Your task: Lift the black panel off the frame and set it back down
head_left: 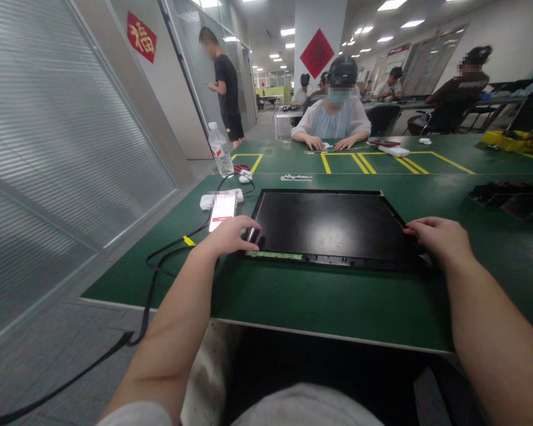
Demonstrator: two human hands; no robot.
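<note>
A black flat screen panel (333,222) in a thin dark frame lies face up on the green table. Along its near edge runs a green circuit strip (275,255). My left hand (231,235) is at the panel's left edge, thumb and forefinger curved around the rim near the front corner with a gap between their tips. At the opposite side, my right hand (444,238) pinches the rim, thumb and forefinger together. Its other fingers are partly hidden behind the hand.
Left of the panel lie a lit phone (223,211), a white power bank (206,202) and a black cable (153,278). A water bottle (221,151) stands behind. Dark parts (515,201) lie at right. A person (333,115) sits opposite, hands on the green table (328,307).
</note>
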